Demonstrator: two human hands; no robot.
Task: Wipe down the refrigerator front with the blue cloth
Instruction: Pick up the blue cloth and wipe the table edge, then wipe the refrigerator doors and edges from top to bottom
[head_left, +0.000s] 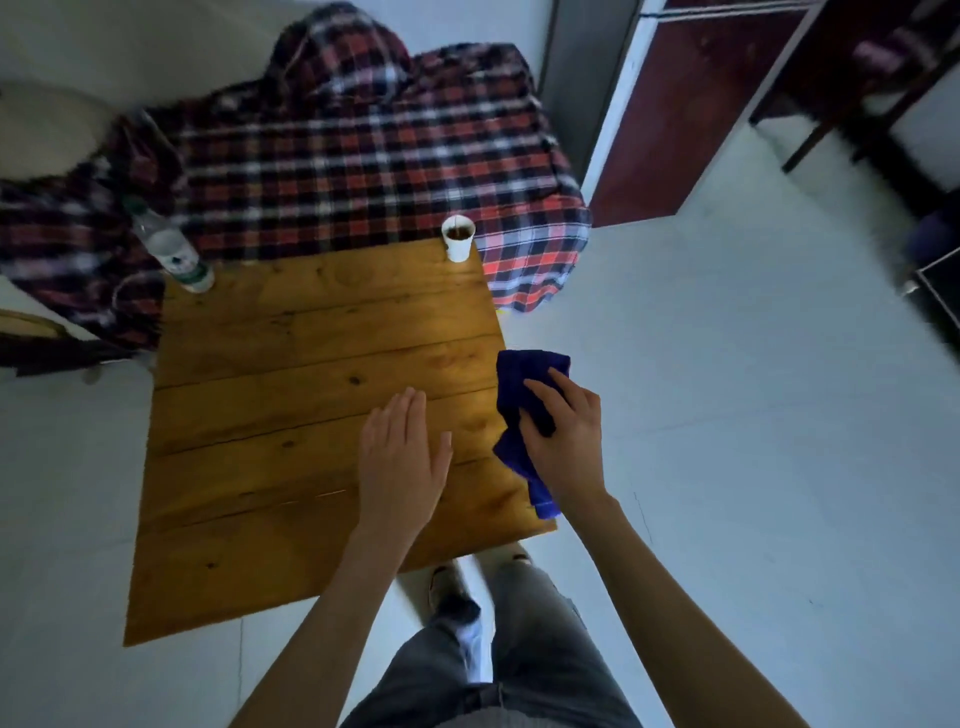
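room in a home: pale tiled floor (753, 415), low wooden table (291, 415), plaid shirt (337, 161) spread across it, water bottle (174, 252), paper cup (458, 238), dark red door (691, 114).

Table (291, 415) straight ahead of me, its near edge just above my feet (452, 592). My left hand (400, 457) lies flat over the table's near right part. Right beside it, my right hand (566, 436) holds the cloth (519, 395) at the table's right edge, and the cloth hangs partly over that edge. At the far left corner stands a bottle (174, 252); at the far right corner, a cup (458, 239). Behind both, a draped fabric (337, 156) covers the far end and spills off to left and right. Beyond it to the right stands a door panel (691, 114), and further right a chair (883, 78) on the floor (727, 415).
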